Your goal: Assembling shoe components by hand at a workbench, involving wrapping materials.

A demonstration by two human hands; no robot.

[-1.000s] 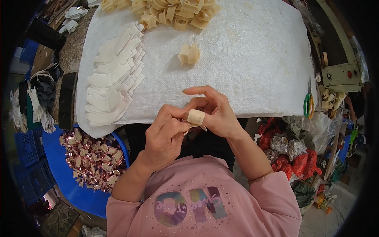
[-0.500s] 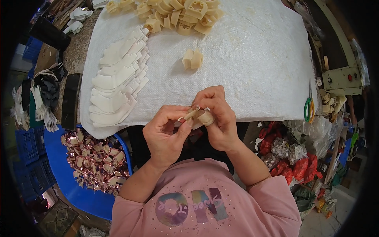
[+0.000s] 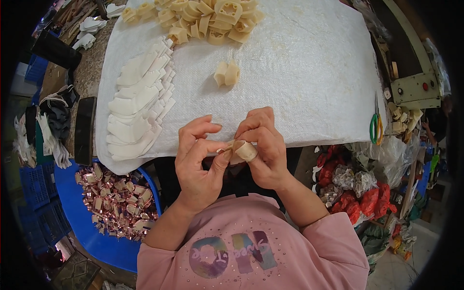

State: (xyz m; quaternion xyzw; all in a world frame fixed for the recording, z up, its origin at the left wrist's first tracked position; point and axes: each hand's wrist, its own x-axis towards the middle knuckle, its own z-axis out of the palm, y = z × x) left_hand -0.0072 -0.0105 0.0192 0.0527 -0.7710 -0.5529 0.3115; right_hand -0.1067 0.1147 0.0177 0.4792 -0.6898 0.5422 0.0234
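Pinching, left hand [image 3: 195, 162]: thumb and forefinger on the left edge of one small, beige, curved band [image 3: 245, 152]. Right hand [image 3: 268, 152]: fingers curled narrow, gripping its right side. Outward from band: 12 o'clock, pale-yellow paired loop-shaped pieces [image 3: 227, 74] on white-sheeted counter [image 3: 299, 82]; 10 o'clock, overlapping white curved strips [image 3: 140, 101]; 8 o'clock, blue plastic tub [image 3: 99, 244], shiny pink pieces [image 3: 118, 203] inside.

Left hand [image 3: 199, 163] and right hand [image 3: 266, 153] pinch a beige piece [image 3: 245, 152] by the near edge of a white sheet [image 3: 299, 87]. On it lie white strips [image 3: 140, 104] and beige rings [image 3: 204, 23]; at left, a blue tub [image 3: 99, 246] holds pinkish parts [image 3: 116, 200].
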